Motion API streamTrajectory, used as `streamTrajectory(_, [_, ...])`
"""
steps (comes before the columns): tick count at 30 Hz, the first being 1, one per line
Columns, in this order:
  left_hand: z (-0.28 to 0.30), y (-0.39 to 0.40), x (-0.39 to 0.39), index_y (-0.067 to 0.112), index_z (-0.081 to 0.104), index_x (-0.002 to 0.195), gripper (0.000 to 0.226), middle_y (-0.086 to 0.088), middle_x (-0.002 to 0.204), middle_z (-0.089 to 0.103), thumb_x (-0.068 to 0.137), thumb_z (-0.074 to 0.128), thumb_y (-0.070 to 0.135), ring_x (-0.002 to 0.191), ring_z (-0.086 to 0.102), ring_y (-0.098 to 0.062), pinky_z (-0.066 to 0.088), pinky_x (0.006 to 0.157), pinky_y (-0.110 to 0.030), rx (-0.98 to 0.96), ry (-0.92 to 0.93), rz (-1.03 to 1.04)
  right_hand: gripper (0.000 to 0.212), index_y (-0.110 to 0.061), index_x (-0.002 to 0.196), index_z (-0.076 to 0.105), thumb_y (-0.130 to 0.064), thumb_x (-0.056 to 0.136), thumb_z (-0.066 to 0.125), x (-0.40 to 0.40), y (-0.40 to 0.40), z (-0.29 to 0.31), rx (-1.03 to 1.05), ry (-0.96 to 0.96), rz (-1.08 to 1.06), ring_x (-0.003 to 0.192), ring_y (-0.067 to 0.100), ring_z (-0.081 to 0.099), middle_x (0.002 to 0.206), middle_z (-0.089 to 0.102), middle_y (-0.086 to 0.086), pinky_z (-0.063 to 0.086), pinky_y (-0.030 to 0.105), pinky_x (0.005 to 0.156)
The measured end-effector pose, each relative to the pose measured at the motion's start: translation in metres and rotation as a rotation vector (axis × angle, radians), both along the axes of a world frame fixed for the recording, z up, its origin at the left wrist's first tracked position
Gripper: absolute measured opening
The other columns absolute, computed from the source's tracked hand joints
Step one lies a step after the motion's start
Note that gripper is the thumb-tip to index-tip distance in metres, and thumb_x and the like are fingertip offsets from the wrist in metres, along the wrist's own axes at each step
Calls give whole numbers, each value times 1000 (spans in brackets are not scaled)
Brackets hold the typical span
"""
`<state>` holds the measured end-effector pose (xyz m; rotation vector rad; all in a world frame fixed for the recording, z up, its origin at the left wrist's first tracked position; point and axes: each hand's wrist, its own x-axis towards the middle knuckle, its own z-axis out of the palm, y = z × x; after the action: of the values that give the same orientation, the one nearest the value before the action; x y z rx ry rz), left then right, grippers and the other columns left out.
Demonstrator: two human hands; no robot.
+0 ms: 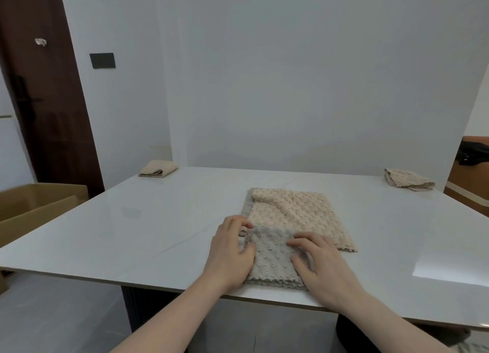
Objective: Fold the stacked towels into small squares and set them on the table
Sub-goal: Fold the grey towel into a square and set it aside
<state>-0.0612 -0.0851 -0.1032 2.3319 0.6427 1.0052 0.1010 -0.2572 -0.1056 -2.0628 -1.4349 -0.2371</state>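
towel (296, 220) lying flat on the table (158, 220), close to the near edge and a little right of the table's middle, where both hands reach it without stretching; its near part is turned over on itself, grey underside up, so the fold runs across the towel and the beige face shows beyond it; left hand (232, 252) at the left edge of the folded flap, fingers curled and seemingly pinching the towel's edge, probably to keep the layers lined up; right hand (320, 262) on the right side of the flap, fingers spread and pressing down, likely to hold the crease; whether its thumb hooks under the cloth cannot be told; judged stage: an early fold of this towel, further folds needed before it is a small square; folded towel (158, 169) at the table's far left corner and second folded towel (407, 182) at the far right corner, both well apart from the working towel, apparently set out of the way as finished pieces; box (34, 207) left of the table, open.
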Motion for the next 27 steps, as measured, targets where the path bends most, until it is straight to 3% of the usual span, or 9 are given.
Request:
streamTrajectory(3, [-1, -8, -1, 45, 41, 147, 53, 29, 160, 22, 94, 48, 44, 149, 12, 5, 10, 121, -27, 151, 231, -161, 43, -42, 144, 50, -49, 101, 45, 2, 3, -1, -56, -16, -14, 139, 0, 29, 149, 39, -28, 25, 27, 119])
streamTrajectory(6, [1, -9, 3, 42, 24, 159, 60, 26, 167, 9, 101, 38, 51, 153, -5, 6, -3, 126, -32, 104, 447, -168, 52, -40, 155, 36, -50, 104, 41, 5, 3, -2, -103, 0, -7, 148, -1, 15, 161, 25, -26, 16, 28, 125])
streamTrajectory(13, [4, -12, 8, 34, 5, 164, 67, 21, 169, -4, 103, 30, 47, 154, -9, 0, -5, 128, -38, 86, 647, -143, 62, -37, 162, 7, -54, 105, 22, 1, 3, 0, -324, -42, 95, 150, -8, -19, 166, -7, -26, -9, 38, 128])
streamTrajectory(21, [7, -14, 8, 27, -2, 164, 68, 15, 170, -8, 103, 25, 44, 156, -8, -3, -7, 128, -39, 56, 678, -89, 65, -27, 163, 2, -51, 106, 20, -4, 3, 4, -420, 19, 21, 148, -6, -15, 168, -7, -18, -12, 41, 126])
streamTrajectory(27, [4, -13, 9, 24, 5, 164, 68, 12, 171, 0, 102, 24, 43, 157, -3, -8, -2, 129, -38, 41, 625, -33, 66, -24, 164, 0, -50, 106, 18, -10, 1, 5, -426, 32, -19, 147, -5, -14, 169, -7, -15, -13, 43, 126])
